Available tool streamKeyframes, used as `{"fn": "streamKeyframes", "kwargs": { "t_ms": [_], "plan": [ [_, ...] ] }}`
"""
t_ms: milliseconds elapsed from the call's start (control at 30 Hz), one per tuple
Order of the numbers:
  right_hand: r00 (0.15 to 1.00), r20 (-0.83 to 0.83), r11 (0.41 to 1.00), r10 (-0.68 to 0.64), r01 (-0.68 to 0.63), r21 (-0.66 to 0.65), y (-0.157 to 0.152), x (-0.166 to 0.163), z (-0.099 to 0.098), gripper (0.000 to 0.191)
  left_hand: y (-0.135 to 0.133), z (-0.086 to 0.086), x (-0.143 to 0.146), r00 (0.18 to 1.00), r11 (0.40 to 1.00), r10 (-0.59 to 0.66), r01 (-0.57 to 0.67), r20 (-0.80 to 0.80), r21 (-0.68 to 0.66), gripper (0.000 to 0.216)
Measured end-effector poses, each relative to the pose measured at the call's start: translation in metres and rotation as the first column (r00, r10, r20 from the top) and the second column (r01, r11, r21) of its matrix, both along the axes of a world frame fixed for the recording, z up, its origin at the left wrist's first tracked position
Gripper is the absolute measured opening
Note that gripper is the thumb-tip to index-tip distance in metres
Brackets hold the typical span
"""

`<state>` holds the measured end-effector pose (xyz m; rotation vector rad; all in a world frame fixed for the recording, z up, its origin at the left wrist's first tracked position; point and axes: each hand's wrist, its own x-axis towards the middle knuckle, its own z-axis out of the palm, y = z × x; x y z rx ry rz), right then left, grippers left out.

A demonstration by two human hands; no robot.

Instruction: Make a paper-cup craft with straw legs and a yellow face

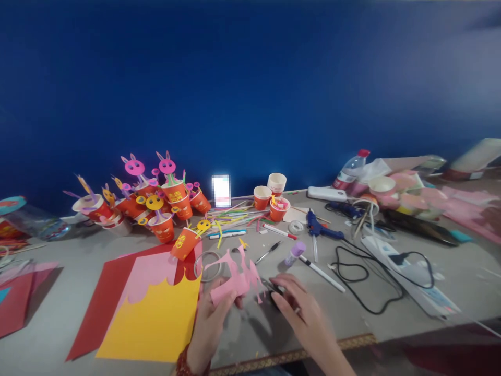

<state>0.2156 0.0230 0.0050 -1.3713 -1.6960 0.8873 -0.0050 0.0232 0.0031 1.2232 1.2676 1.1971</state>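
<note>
My left hand point(215, 310) pinches the lower left end of a pink paper cutout point(237, 279), a piece with ragged cut edges and thin strips sticking up. Close to the cutout's right side, my right hand point(297, 303) is closed around the black handles of scissors point(274, 287). Their blades point toward the paper, and I cannot tell whether they touch it. Beyond the paper lies a roll of clear tape point(207, 265). To the left are stacked sheets: yellow paper point(156, 324) with a scalloped top edge, pink paper point(151, 271) and red paper point(92, 308).
Decorated red paper cups point(183, 244) crowd the back left. A glue stick point(295, 254), white marker point(323, 274) and pen point(268, 252) lie ahead. At right are a blue glue gun point(323, 228), its looping cord, a power strip point(410, 277) and a bottle point(352, 169).
</note>
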Motion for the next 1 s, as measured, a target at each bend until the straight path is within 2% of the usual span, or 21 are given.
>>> {"fn": "streamKeyframes", "kwargs": {
  "t_ms": [133,200,267,367,467,600,700,867,933,1000],
  "plan": [
    [0.923,-0.363,0.963,0.131,-0.205,-0.174,0.019,-0.031,0.012,0.035,-0.004,0.002,0.001,0.987,0.991,-0.123,0.127,0.103,-0.037,0.028],
    [0.887,-0.437,0.938,0.147,-0.266,-0.223,0.024,-0.038,0.013,0.041,-0.005,-0.001,0.001,0.973,0.985,-0.145,0.159,0.182,-0.061,0.025],
    [0.891,-0.423,0.937,0.166,-0.276,-0.214,0.027,-0.035,0.013,0.044,-0.006,-0.004,-0.002,0.954,0.982,-0.135,0.166,0.266,-0.096,0.021],
    [0.924,-0.366,0.974,0.114,-0.177,-0.142,0.033,-0.019,0.016,0.045,-0.008,-0.004,-0.01,0.927,0.978,-0.117,0.17,0.356,-0.123,0.017],
    [0.92,-0.391,0.985,0.035,-0.097,-0.142,0.037,-0.008,0.02,0.044,-0.007,0.003,-0.018,0.939,0.978,-0.148,0.186,0.31,-0.095,0.02],
    [0.883,-0.451,0.936,0.126,-0.256,-0.24,0.036,-0.021,0.021,0.045,-0.005,0.015,-0.019,0.936,0.946,-0.294,0.313,0.191,-0.08,0.021],
    [0.835,-0.527,0.903,0.157,-0.337,-0.265,0.033,-0.038,0.022,0.045,-0.004,0.023,-0.016,0.923,0.923,-0.351,0.369,0.158,-0.11,0.021],
    [0.858,-0.46,0.886,0.229,-0.379,-0.266,0.033,-0.045,0.025,0.043,-0.004,0.029,-0.015,0.919,0.901,-0.361,0.388,0.157,-0.196,0.015],
    [0.863,-0.452,0.878,0.228,-0.382,-0.287,0.034,-0.045,0.022,0.046,-0.004,0.024,-0.015,0.921,0.904,-0.343,0.377,0.184,-0.2,0.016],
    [0.862,-0.479,0.884,0.166,-0.345,-0.315,0.034,-0.047,0.015,0.047,-0.005,0.015,-0.013,0.937,0.934,-0.268,0.31,0.224,-0.179,0.02]
  ]
}}
